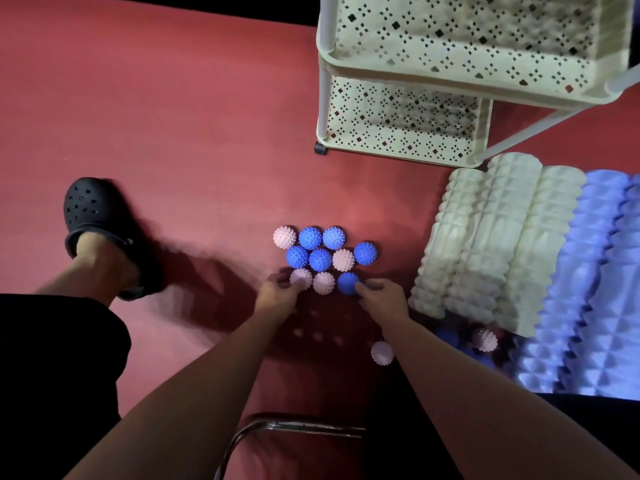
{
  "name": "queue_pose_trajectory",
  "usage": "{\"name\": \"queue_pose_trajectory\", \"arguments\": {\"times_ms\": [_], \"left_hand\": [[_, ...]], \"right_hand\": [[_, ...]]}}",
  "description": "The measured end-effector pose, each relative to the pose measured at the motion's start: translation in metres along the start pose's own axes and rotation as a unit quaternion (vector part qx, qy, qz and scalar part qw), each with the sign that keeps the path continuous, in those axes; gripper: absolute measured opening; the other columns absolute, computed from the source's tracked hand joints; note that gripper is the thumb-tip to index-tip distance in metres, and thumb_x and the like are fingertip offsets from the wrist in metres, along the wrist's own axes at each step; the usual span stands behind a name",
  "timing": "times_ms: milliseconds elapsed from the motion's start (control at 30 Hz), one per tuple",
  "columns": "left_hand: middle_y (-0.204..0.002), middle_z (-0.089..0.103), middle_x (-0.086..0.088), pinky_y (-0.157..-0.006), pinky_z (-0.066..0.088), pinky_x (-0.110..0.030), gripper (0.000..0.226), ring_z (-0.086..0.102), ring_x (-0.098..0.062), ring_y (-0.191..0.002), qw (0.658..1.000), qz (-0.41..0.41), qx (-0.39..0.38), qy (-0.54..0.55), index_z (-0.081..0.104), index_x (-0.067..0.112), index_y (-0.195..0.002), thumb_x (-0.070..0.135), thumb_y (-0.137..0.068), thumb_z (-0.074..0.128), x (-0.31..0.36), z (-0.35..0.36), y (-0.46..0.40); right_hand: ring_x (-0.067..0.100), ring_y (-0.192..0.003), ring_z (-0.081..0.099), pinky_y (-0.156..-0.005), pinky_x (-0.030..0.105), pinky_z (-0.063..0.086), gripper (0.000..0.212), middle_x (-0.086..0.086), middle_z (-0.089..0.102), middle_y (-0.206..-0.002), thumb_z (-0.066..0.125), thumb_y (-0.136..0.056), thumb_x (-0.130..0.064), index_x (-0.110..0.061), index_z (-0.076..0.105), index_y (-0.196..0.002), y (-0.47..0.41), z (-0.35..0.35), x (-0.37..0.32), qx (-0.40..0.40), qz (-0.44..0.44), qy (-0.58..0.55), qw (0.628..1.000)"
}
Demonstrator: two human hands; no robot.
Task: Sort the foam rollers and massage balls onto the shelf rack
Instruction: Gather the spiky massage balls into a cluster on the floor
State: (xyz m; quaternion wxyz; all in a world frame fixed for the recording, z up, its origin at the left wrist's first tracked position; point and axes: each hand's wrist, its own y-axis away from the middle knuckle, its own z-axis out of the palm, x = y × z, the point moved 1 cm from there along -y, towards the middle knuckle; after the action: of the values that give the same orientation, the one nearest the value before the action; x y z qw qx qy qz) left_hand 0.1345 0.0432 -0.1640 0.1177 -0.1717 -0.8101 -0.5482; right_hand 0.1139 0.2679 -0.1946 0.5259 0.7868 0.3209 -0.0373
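At centre frame the left hand (277,292) curls on a pink ball (300,278) and the right hand (382,293) on a blue ball (347,282), probably to carry both to the rack (346,57) at upper right.

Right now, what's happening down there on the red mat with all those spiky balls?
A person is reaching down to a cluster of massage balls on the red mat. The left hand touches a pink ball, the right hand a blue ball. Nothing has been lifted. Cream foam rollers and lilac foam rollers lie to the right. The shelf rack behind them shows nothing on its visible trays.
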Motion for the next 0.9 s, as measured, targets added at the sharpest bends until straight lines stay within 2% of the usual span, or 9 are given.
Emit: {"name": "queue_pose_trajectory", "arguments": {"times_ms": [133, 233, 333, 467, 567, 667, 733, 800, 900], "left_hand": [[-0.105, 0.073, -0.009, -0.083, 0.058, -0.046, 0.076, 0.070, -0.025, -0.086, 1.000, -0.001, -0.017, -0.006, 0.062, 0.017, -0.122, 0.059, -0.061, 0.079, -0.023, -0.003, -0.004], [-0.100, 0.075, -0.012, -0.083, 0.059, -0.047, 0.057, 0.072, -0.032, -0.092, 0.995, 0.002, -0.030, -0.099, 0.068, 0.016, -0.112, 0.053, -0.070, 0.074, -0.042, 0.003, -0.003], [-0.094, 0.075, -0.009, -0.078, 0.059, -0.043, 0.061, 0.072, -0.029, -0.083, 0.988, 0.011, -0.086, -0.130, 0.070, 0.016, -0.105, 0.062, -0.064, 0.068, -0.052, 0.026, 0.011], [-0.091, 0.070, -0.006, -0.072, 0.053, -0.040, 0.051, 0.062, -0.020, -0.069, 0.979, 0.035, -0.156, -0.128, 0.058, 0.011, -0.119, 0.037, -0.080, 0.079, -0.052, 0.072, 0.039], [-0.118, 0.065, -0.008, -0.084, 0.055, -0.043, 0.065, 0.067, -0.031, -0.099, 0.974, 0.043, -0.198, -0.106, 0.046, 0.020, -0.137, 0.037, -0.083, 0.078, -0.053, 0.111, 0.054], [-0.142, 0.049, -0.017, -0.110, 0.043, -0.045, 0.069, 0.047, -0.035, -0.131, 0.970, 0.030, -0.211, -0.114, 0.039, 0.039, -0.143, 0.050, -0.082, 0.069, -0.054, 0.142, 0.061], [-0.146, 0.047, -0.017, -0.116, 0.035, -0.040, 0.067, 0.040, -0.032, -0.137, 0.973, 0.021, -0.214, -0.084, 0.042, 0.036, -0.143, 0.050, -0.080, 0.060, -0.056, 0.159, 0.061], [-0.141, 0.056, -0.010, -0.114, 0.038, -0.043, 0.064, 0.048, -0.027, -0.132, 0.977, 0.030, -0.208, -0.045, 0.047, 0.032, -0.141, 0.054, -0.081, 0.059, -0.050, 0.169, 0.065], [-0.132, 0.062, -0.008, -0.107, 0.047, -0.042, 0.047, 0.060, -0.021, -0.120, 0.978, 0.027, -0.206, 0.011, 0.051, 0.016, -0.139, 0.035, -0.097, 0.062, -0.046, 0.173, 0.064]], "right_hand": [[0.028, -0.084, 0.072, -0.084, 0.054, 0.058, 0.021, 0.009, 0.076, -0.090, 0.072, -0.068, -0.046, -0.031, 0.066, -0.082, 0.022, -0.027, 0.011, 0.011, -0.021, 0.015, 1.000], [0.025, -0.083, 0.070, -0.082, 0.042, 0.058, 0.013, 0.001, 0.072, -0.085, 0.078, -0.082, -0.027, -0.025, 0.066, -0.088, 0.056, -0.053, 0.011, 0.037, 0.006, 0.009, 0.999], [0.019, -0.091, 0.067, -0.082, 0.030, 0.051, 0.022, 0.005, 0.073, -0.096, 0.077, -0.085, -0.020, -0.012, 0.071, -0.105, 0.073, -0.068, 0.026, 0.047, 0.019, 0.032, 0.998], [0.028, -0.109, 0.067, -0.092, 0.035, 0.050, 0.039, 0.014, 0.072, -0.114, 0.077, -0.085, -0.020, -0.003, 0.066, -0.118, 0.073, -0.076, 0.043, 0.048, 0.030, 0.040, 0.998], [0.029, -0.117, 0.063, -0.100, 0.039, 0.048, 0.051, 0.014, 0.067, -0.125, 0.075, -0.087, -0.021, -0.006, 0.057, -0.131, 0.064, -0.072, 0.057, -0.018, 0.060, 0.037, 0.997], [0.032, -0.128, 0.057, -0.110, 0.049, 0.042, 0.070, 0.014, 0.057, -0.141, 0.071, -0.081, -0.039, -0.021, 0.046, -0.145, 0.044, -0.058, 0.077, -0.047, 0.066, 0.059, 0.995], [0.031, -0.136, 0.048, -0.116, 0.052, 0.032, 0.068, 0.014, 0.047, -0.149, 0.063, -0.090, -0.041, -0.028, 0.038, -0.152, 0.042, -0.055, 0.068, -0.052, 0.082, 0.124, 0.988], [0.029, -0.141, 0.041, -0.119, 0.052, 0.024, 0.057, 0.011, 0.044, -0.152, 0.053, -0.098, -0.038, -0.031, 0.037, -0.152, 0.039, -0.053, 0.061, -0.061, 0.092, 0.177, 0.978], [0.029, -0.131, 0.051, -0.115, 0.057, 0.028, 0.045, 0.008, 0.057, -0.139, 0.056, -0.091, -0.042, -0.033, 0.050, -0.134, 0.030, -0.047, 0.065, -0.072, 0.079, 0.150, 0.983]]}}
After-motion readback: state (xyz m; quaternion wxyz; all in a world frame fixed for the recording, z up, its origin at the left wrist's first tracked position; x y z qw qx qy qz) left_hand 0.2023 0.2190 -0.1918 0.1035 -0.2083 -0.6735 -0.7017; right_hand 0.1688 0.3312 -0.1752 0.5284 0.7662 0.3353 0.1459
